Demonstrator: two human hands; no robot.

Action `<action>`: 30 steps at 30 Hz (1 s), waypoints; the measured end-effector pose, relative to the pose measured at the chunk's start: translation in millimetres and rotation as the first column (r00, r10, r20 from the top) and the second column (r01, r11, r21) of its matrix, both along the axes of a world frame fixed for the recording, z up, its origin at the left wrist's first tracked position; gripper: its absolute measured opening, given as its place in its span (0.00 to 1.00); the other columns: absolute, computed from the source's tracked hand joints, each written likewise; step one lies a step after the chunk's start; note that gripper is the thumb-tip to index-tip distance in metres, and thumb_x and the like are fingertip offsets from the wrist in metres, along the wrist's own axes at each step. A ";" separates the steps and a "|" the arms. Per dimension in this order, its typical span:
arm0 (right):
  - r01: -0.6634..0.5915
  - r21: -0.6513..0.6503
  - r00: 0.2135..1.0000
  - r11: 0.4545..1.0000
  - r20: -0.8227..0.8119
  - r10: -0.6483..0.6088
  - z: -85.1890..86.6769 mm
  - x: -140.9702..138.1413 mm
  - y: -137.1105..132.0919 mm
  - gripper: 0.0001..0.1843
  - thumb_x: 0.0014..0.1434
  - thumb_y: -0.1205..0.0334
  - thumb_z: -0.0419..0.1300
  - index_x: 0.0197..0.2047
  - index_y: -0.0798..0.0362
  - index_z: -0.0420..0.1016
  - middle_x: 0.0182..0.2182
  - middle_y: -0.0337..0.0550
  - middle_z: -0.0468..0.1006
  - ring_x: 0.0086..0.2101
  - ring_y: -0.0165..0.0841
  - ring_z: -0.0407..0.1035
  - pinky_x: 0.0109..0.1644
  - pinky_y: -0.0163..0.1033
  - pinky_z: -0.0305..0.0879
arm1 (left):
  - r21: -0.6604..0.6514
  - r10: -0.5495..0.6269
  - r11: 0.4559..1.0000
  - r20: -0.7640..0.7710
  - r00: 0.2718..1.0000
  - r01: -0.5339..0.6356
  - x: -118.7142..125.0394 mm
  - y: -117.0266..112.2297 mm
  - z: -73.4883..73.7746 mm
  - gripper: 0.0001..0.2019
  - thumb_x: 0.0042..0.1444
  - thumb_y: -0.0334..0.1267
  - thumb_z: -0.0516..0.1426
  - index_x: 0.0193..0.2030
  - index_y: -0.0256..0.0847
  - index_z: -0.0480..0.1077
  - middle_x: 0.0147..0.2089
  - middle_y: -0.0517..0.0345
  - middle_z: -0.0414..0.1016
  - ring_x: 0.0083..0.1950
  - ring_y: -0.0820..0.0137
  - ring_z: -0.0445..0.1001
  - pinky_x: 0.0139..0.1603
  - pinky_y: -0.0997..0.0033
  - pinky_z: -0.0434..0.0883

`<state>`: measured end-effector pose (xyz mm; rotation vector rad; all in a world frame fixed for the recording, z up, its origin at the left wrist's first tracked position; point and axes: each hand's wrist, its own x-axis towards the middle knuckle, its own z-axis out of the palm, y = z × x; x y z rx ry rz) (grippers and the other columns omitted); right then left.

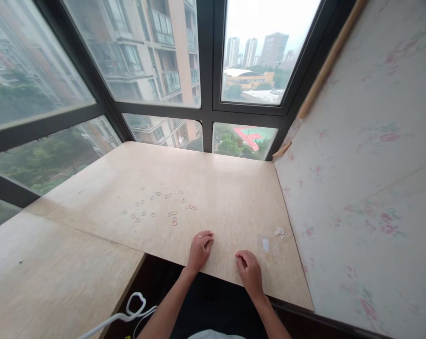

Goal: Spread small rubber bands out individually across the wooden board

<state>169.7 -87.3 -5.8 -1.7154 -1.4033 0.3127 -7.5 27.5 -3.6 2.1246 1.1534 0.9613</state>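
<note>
Both curled on the board [234,197]: left hand [199,249], right hand [250,270], can't tell if pinching anything; rings [156,205] at 11 o'clock.

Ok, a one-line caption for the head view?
Left hand and right hand rest curled on a pale plywood tabletop, small thin rings scattered ahead, a clear plastic bag beside the right.

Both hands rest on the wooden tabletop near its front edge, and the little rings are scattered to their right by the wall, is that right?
Not quite: the head view shows the little rings left of and beyond the left hand and right hand, toward the windows. Both hands do rest on the tabletop.
</note>
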 end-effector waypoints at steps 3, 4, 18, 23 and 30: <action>0.015 -0.016 1.000 1.000 -0.007 -0.015 -0.8 0.4 0.2 0.11 0.60 0.64 0.50 0.33 0.53 0.72 0.31 0.45 0.75 0.34 0.36 0.68 0.39 0.41 0.66 | 0.006 -0.028 1.000 -0.001 1.000 0.028 -1.4 -0.4 -2.8 0.09 0.56 0.26 0.53 0.34 0.41 0.74 0.45 0.51 0.77 0.52 0.63 0.71 0.55 0.54 0.68; 0.019 -0.024 1.000 1.000 -0.014 -0.020 -0.4 0.3 0.2 0.11 0.60 0.63 0.50 0.33 0.53 0.73 0.31 0.46 0.75 0.34 0.37 0.69 0.39 0.41 0.66 | 0.012 -0.036 0.999 -0.002 0.999 0.036 -2.0 -0.3 -3.8 0.09 0.56 0.26 0.54 0.34 0.40 0.74 0.45 0.51 0.77 0.52 0.63 0.71 0.55 0.54 0.68; -0.165 -0.238 0.950 0.957 -0.299 0.089 22.7 -40.8 5.2 0.12 0.60 0.60 0.51 0.41 0.52 0.75 0.38 0.46 0.78 0.39 0.36 0.72 0.45 0.39 0.67 | 0.050 -0.134 0.990 -0.009 0.991 0.135 -12.0 -1.1 -2.1 0.10 0.56 0.26 0.54 0.36 0.41 0.75 0.50 0.51 0.75 0.56 0.60 0.69 0.59 0.47 0.64; -0.305 -0.221 0.933 0.926 -0.264 0.244 55.1 -55.5 65.2 0.14 0.60 0.59 0.52 0.48 0.53 0.71 0.38 0.44 0.78 0.36 0.33 0.72 0.40 0.36 0.68 | 0.050 -0.150 0.988 0.049 0.987 0.148 -11.4 1.6 1.4 0.14 0.54 0.25 0.53 0.43 0.41 0.75 0.48 0.50 0.76 0.54 0.60 0.70 0.58 0.49 0.64; -0.282 -0.544 0.874 0.791 0.195 0.446 70.3 -88.6 195.7 0.16 0.59 0.66 0.51 0.52 0.51 0.65 0.32 0.38 0.77 0.35 0.31 0.72 0.40 0.34 0.64 | 0.024 -0.144 0.989 0.110 0.983 0.143 -12.5 2.9 -5.2 0.15 0.48 0.19 0.51 0.34 0.39 0.74 0.42 0.51 0.77 0.51 0.60 0.71 0.56 0.51 0.66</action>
